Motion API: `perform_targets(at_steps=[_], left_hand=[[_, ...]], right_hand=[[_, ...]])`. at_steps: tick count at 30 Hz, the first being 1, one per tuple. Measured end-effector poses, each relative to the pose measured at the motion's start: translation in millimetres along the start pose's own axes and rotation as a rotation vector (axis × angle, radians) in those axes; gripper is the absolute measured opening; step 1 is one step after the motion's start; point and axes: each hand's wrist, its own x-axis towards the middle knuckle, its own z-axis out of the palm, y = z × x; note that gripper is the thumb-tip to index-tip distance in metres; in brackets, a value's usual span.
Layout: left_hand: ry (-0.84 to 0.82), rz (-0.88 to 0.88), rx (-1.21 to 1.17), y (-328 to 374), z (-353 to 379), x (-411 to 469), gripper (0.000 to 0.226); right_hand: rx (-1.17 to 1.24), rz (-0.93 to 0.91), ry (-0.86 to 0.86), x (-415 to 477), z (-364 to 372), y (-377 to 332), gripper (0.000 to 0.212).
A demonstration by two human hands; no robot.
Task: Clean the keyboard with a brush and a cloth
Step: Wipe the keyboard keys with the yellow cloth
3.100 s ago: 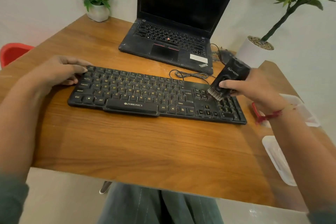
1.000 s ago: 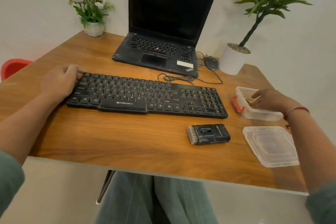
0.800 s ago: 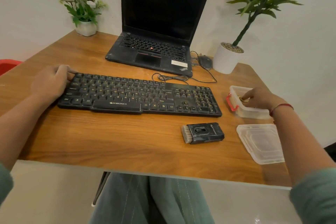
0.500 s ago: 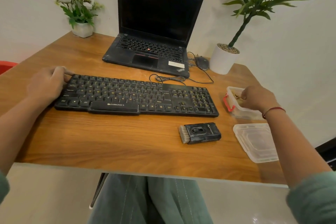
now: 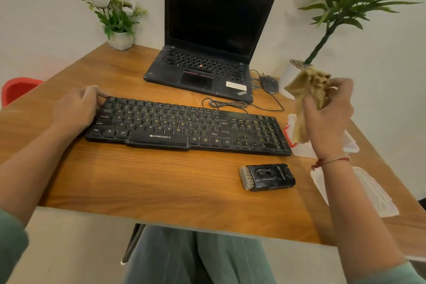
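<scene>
Two hands in view. Left hand (image 5: 76, 110) rests on the left end of the keyboard (image 5: 184, 127), fingers curled over its far left corner, holding it on the table (image 5: 161, 180). Right hand (image 5: 327, 120) is raised over the table's right side, fingers and thumb closed round a crumpled tan cloth (image 5: 306, 90). Cloth bunches out above the fist; a tail hangs below it, in front of the box (image 5: 302, 148). Cannot tell whether the tail touches the box.

Keyboard: black, flat, across the middle of the table, long edge roughly along the near edge, "ZEBRONICS" under the space bar. Its cable (image 5: 230, 104) lies coiled just behind it, towards the laptop (image 5: 207, 53).

Brush (image 5: 267, 177): flat on the table, near the keyboard's right near corner but apart from it, black body, pale bristles pointing left. Apart from both hands.

Box: clear, red clip, just beside the keyboard's right end, mostly hidden by right hand and cloth. Contents cannot be seen. Lid (image 5: 368, 193): clear, flat near the table's right edge, partly behind the right forearm.

Laptop: open, screen dark, behind the keyboard. Mouse (image 5: 268, 84) just to its right. Flower pot (image 5: 119, 40) at the far left corner; plant pot (image 5: 289, 76), white, at the far right, partly behind the cloth. Red chair (image 5: 18, 89) beyond the left edge. Red thread on the right wrist
</scene>
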Motion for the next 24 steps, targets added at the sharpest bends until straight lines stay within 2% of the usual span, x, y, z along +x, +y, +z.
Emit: perform_targets(at_steps=[2, 5, 7, 11, 13, 16, 20, 24], left_hand=[[-0.033, 0.018, -0.005, 34, -12, -27, 0.048], [-0.041, 0.053, -0.022, 51, -15, -42, 0.042], [-0.029, 0.066, -0.01, 47, -12, -38, 0.04], [0.043, 0.045, -0.062, 49, -8, -36, 0.041], [0.025, 0.049, -0.054, 51, -7, -34, 0.048], [-0.106, 0.008, 0.011, 52, -7, -22, 0.043], [-0.349, -0.124, -0.117, 57, -8, 0, 0.024], [-0.464, -0.233, -0.203, 58, -15, 14, 0.017]], right_hand=[[0.479, 0.307, 0.002, -5, 11, -23, 0.034], [1.029, 0.872, -0.335, -17, 26, -46, 0.02], [1.214, 1.044, -0.494, -27, 39, -57, 0.025], [1.073, 1.185, -0.463, -27, 65, -84, 0.023], [1.115, 1.256, -0.444, -23, 77, -94, 0.024], [1.107, 1.279, -0.473, -19, 91, -103, 0.028], [0.933, 1.213, -0.513, -12, 106, -115, 0.02], [0.805, 1.113, -0.558, 9, 127, -115, 0.013]])
